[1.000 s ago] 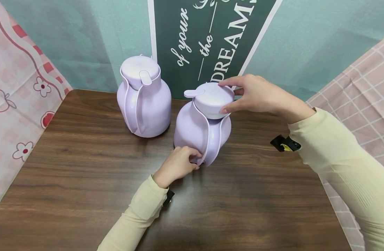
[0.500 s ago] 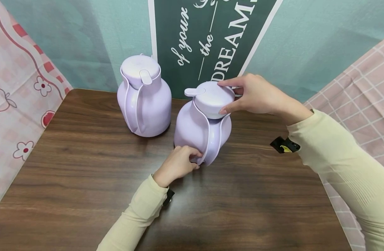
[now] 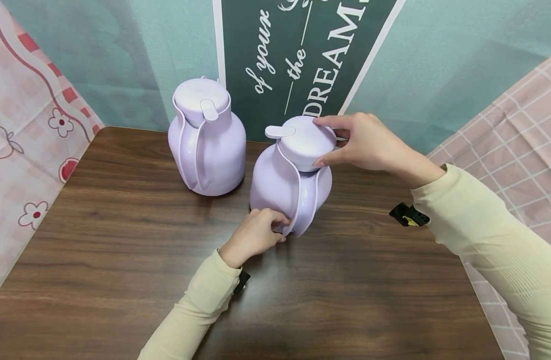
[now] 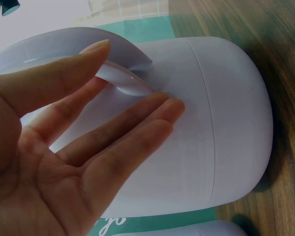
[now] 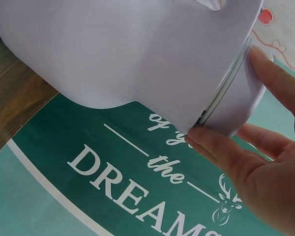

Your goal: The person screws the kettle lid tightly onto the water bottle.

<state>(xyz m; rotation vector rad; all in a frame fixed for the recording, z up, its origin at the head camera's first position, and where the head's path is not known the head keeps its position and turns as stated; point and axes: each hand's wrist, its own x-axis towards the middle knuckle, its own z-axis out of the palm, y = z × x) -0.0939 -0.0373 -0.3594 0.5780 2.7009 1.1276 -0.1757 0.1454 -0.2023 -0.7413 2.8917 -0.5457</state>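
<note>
Two lilac thermos jugs stand upright on the table. My right hand (image 3: 365,142) grips the lid (image 3: 308,142) of the right jug (image 3: 275,182) between thumb and fingers at its right side. That lid's tab points left, away from the handle (image 3: 306,205). A narrow gap shows between lid and neck (image 5: 226,81) in the right wrist view. My left hand (image 3: 256,232) pinches the lower end of the handle with thumb and index finger. Its other fingers (image 4: 132,137) lie nearly straight along the jug's body in the left wrist view. The left jug (image 3: 218,155) is untouched, its lid tab over its handle.
The brown wooden table (image 3: 135,270) spreads out in front of both jugs. A teal backdrop with a dark green lettered panel (image 3: 275,65) stands close behind them. Patterned pink cloths hang on the left (image 3: 32,130) and right (image 3: 518,135).
My right wrist has dipped slightly while the fingers stay on the lid. The lid's tab hardly shifts. The left hand and both jugs keep their places.
</note>
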